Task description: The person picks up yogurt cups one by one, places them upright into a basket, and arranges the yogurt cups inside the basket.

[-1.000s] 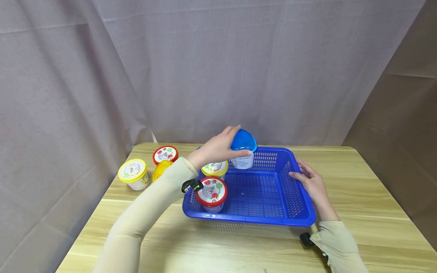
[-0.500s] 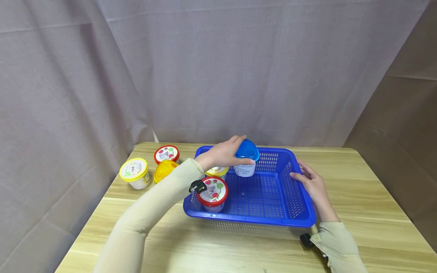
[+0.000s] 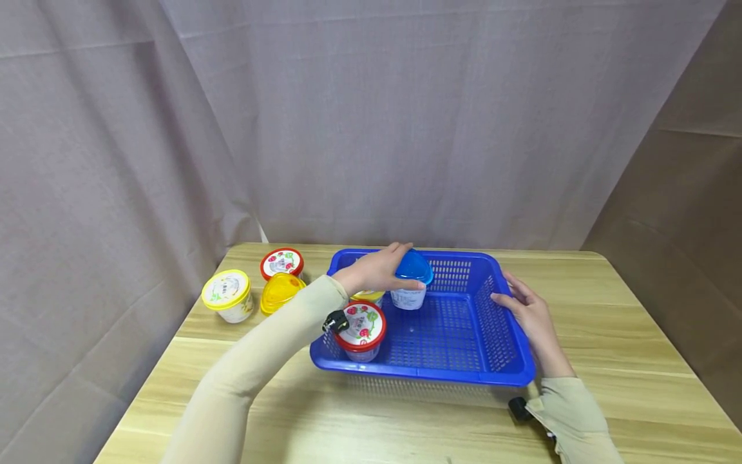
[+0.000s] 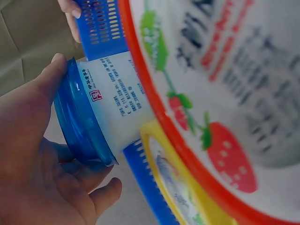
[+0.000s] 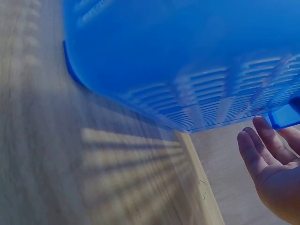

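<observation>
My left hand grips a white tub with a blue lid around the lid, thumb on one side and fingers on the other. The tub is inside the blue plastic basket, toward its back left; whether its base touches the floor of the basket I cannot tell. My right hand holds the basket's right rim, thumb over the inside and fingers outside. Beside the held tub, a yellow-lidded tub is partly hidden by my left hand. In front of it stands a red-lidded strawberry tub.
Left of the basket, on the wooden table, are a yellow-lidded tub, another red-lidded tub and a tub with a clear yellow lid. My left sleeve partly covers that last one. A grey curtain hangs behind the table.
My left hand has lowered the blue-lidded tub into the basket, moving slightly right and then back left. The right hand stays on the rim.
</observation>
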`<action>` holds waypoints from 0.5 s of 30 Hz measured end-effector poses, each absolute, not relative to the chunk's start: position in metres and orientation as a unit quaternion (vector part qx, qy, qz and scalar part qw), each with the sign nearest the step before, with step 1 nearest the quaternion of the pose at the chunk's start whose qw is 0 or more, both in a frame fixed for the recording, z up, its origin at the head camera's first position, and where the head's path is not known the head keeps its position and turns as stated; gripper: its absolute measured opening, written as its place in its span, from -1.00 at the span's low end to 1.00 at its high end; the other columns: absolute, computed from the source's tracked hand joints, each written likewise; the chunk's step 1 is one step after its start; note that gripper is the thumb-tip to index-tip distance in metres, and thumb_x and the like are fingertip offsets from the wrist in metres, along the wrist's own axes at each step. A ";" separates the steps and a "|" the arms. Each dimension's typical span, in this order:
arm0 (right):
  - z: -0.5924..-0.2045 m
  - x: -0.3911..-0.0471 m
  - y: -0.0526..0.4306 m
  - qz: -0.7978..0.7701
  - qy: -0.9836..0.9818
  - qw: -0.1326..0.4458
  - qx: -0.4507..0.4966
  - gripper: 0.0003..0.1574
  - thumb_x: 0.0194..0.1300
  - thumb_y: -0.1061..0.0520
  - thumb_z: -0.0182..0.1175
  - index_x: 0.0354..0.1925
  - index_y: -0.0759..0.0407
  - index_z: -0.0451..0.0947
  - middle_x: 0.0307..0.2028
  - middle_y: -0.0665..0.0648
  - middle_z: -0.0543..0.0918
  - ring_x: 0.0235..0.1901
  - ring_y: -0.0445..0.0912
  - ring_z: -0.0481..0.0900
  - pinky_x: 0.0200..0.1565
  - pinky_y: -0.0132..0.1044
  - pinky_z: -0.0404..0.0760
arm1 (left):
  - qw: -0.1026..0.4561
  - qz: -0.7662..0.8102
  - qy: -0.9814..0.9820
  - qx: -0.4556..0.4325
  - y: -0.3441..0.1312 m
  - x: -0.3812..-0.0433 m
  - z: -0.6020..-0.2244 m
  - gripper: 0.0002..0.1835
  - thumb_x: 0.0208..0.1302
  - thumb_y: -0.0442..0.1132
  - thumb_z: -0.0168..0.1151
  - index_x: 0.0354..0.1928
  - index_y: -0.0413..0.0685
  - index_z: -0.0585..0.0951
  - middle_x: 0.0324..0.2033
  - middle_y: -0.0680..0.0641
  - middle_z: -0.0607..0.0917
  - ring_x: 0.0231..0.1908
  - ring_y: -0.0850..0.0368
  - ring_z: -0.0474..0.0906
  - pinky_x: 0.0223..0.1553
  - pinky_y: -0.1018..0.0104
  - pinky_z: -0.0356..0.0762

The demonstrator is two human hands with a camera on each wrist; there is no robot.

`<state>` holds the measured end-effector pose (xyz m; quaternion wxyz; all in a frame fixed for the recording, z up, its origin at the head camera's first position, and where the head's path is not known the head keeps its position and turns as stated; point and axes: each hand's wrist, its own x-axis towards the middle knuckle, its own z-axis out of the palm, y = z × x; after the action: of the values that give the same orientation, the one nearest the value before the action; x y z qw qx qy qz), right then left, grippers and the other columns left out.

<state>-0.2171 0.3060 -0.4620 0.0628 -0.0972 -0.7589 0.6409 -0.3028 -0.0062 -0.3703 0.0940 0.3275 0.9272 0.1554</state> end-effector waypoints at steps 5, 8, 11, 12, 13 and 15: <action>-0.464 -0.217 0.306 0.642 -0.758 0.060 -0.101 -0.05 0.36 0.03 0.33 0.56 0.07 0.14 -0.16 -0.35 0.57 -0.31 -0.32 0.66 -0.28 -0.32 0.70 | 0.101 0.155 0.925 0.331 -0.007 -0.301 -0.378 0.10 0.23 0.42 0.21 0.61 0.02 0.01 0.55 -0.09 0.13 0.47 -0.04 0.18 0.41 0.04 0.23; -0.464 -0.217 0.305 0.648 -0.753 0.058 -0.101 -0.05 0.37 0.04 0.33 0.56 0.07 0.13 -0.18 -0.38 0.57 -0.30 -0.32 0.66 -0.27 -0.32 0.70 | 0.104 0.151 0.926 0.331 -0.007 -0.301 -0.383 0.11 0.23 0.42 0.21 0.62 0.05 -0.03 0.57 -0.07 0.07 0.48 -0.03 0.15 0.41 0.04 0.22; -0.464 -0.217 0.304 0.655 -0.747 0.058 -0.096 -0.05 0.37 0.06 0.33 0.56 0.09 0.12 -0.20 -0.38 0.59 -0.31 -0.31 0.67 -0.28 -0.32 0.71 | 0.111 0.143 0.928 0.324 -0.007 -0.301 -0.386 0.12 0.23 0.43 0.19 0.62 0.06 -0.06 0.58 -0.07 0.02 0.50 -0.03 0.12 0.42 0.04 0.21; -0.464 -0.218 0.304 0.658 -0.745 0.058 -0.095 -0.05 0.37 0.06 0.33 0.56 0.10 0.12 -0.21 -0.38 0.59 -0.31 -0.31 0.67 -0.27 -0.32 0.71 | 0.113 0.139 0.929 0.324 -0.006 -0.302 -0.386 0.12 0.24 0.43 0.18 0.62 0.05 -0.06 0.58 -0.08 0.01 0.50 -0.04 0.12 0.42 0.04 0.20; -0.464 -0.218 0.304 0.658 -0.745 0.058 -0.095 -0.05 0.37 0.07 0.33 0.56 0.11 0.12 -0.21 -0.39 0.59 -0.31 -0.31 0.67 -0.28 -0.32 0.71 | 0.114 0.135 0.929 0.326 -0.006 -0.302 -0.386 0.12 0.24 0.44 0.17 0.62 0.03 -0.06 0.58 -0.09 0.01 0.50 -0.04 0.11 0.42 0.05 0.19; -0.465 -0.219 0.304 0.657 -0.746 0.061 -0.095 -0.06 0.37 0.07 0.33 0.56 0.11 0.12 -0.21 -0.39 0.59 -0.31 -0.32 0.67 -0.28 -0.33 0.70 | 0.116 0.126 0.928 0.331 -0.005 -0.303 -0.386 0.12 0.25 0.44 0.16 0.62 0.00 -0.06 0.58 -0.13 0.02 0.49 -0.06 0.12 0.42 0.05 0.20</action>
<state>-0.2193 0.3036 -0.4651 0.0606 -0.0946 -0.7456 0.6569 -0.3031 -0.0052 -0.3865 0.1159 0.3312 0.9278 0.1265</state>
